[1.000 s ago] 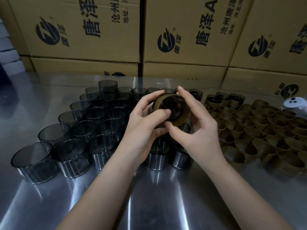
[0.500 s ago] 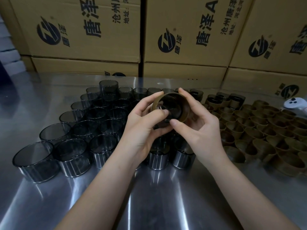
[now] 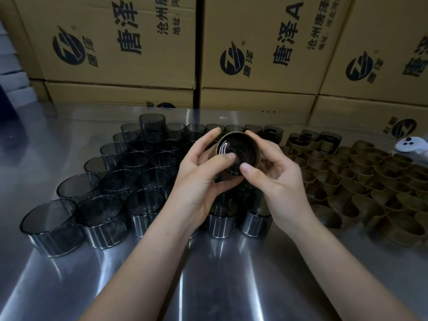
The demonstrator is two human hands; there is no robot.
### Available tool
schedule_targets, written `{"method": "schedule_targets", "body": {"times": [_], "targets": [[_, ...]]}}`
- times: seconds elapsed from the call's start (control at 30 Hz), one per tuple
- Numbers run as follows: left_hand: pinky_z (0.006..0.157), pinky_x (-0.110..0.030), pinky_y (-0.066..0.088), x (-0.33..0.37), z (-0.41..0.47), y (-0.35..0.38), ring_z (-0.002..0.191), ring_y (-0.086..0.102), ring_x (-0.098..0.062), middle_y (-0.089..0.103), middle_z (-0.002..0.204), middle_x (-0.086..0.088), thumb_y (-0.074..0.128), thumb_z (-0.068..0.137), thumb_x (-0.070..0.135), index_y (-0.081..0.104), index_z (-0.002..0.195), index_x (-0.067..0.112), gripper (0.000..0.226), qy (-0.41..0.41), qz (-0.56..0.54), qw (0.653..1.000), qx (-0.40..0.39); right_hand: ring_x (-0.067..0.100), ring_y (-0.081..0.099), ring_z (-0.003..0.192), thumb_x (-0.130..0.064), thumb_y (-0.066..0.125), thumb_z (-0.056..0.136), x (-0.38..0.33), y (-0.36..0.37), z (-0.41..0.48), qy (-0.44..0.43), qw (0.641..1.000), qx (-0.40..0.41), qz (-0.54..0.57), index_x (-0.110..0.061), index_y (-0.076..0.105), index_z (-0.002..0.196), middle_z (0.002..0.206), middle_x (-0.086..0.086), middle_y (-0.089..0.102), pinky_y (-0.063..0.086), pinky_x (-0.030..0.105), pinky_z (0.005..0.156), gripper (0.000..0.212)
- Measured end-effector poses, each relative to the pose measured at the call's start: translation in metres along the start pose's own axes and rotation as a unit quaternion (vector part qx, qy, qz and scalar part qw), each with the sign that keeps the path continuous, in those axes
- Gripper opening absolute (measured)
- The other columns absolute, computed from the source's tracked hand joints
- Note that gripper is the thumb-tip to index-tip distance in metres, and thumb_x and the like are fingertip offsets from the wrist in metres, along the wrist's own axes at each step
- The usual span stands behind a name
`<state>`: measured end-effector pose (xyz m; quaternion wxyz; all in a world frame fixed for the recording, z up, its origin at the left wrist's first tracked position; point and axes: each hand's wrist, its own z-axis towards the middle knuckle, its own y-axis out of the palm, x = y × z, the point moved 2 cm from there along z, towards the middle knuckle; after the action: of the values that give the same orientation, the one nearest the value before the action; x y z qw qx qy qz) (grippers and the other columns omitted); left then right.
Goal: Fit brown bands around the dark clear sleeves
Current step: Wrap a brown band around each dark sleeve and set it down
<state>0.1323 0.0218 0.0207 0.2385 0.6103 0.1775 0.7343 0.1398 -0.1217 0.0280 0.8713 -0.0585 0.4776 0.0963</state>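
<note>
Fingers of the left hand and right hand curl round one dark sleeve. They hold it above the table, mouth toward the camera, with a brown band about its rim. Six cardboard boxes, in two rows, wall the far side of the steel table. Well over twenty loose sleeves stand left, several hidden under the hands. Dozens of bands lie right, too crowded to count. One white controller is cut off at the right edge.
</note>
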Motion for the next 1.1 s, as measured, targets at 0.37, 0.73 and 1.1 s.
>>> {"method": "schedule_targets", "body": {"times": [0.37, 0.73, 1.1], "targets": [[0.091, -0.046, 0.056, 0.004, 0.004, -0.001, 0.116, 0.063, -0.028, 0.068, 0.118, -0.012, 0.064, 0.086, 0.021, 0.067, 0.119, 0.009, 0.035, 0.002, 0.0, 0.999, -0.035, 0.014, 0.059, 0.122, -0.031, 0.045, 0.096, 0.005, 0.005, 0.012, 0.078, 0.995, -0.042, 0.041, -0.029, 0.059, 0.126, 0.128, -0.002, 0.065, 0.048, 0.034, 0.1, 0.033], [0.084, -0.044, 0.059, 0.001, 0.009, -0.002, 0.114, 0.067, -0.03, 0.074, 0.109, -0.011, 0.061, 0.085, 0.04, 0.081, 0.091, 0.016, 0.031, -0.012, -0.056, 0.998, 0.015, 0.015, 0.07, 0.093, -0.02, 0.051, 0.099, 0.005, 0.003, 0.029, 0.143, 0.986, -0.058, 0.059, -0.017, 0.062, 0.128, 0.111, 0.005, 0.073, 0.053, 0.022, 0.072, 0.031], [0.079, -0.048, 0.06, 0.003, 0.028, 0.001, 0.112, 0.068, -0.034, 0.072, 0.12, -0.009, 0.065, 0.08, 0.035, 0.064, 0.128, 0.019, 0.05, -0.092, -0.112, 0.989, 0.037, 0.03, 0.063, 0.114, -0.023, 0.058, 0.089, 0.024, -0.011, 0.048, 0.189, 0.963, -0.072, 0.179, -0.006, 0.055, 0.133, 0.125, 0.014, 0.065, 0.054, 0.039, 0.09, 0.048]]}}
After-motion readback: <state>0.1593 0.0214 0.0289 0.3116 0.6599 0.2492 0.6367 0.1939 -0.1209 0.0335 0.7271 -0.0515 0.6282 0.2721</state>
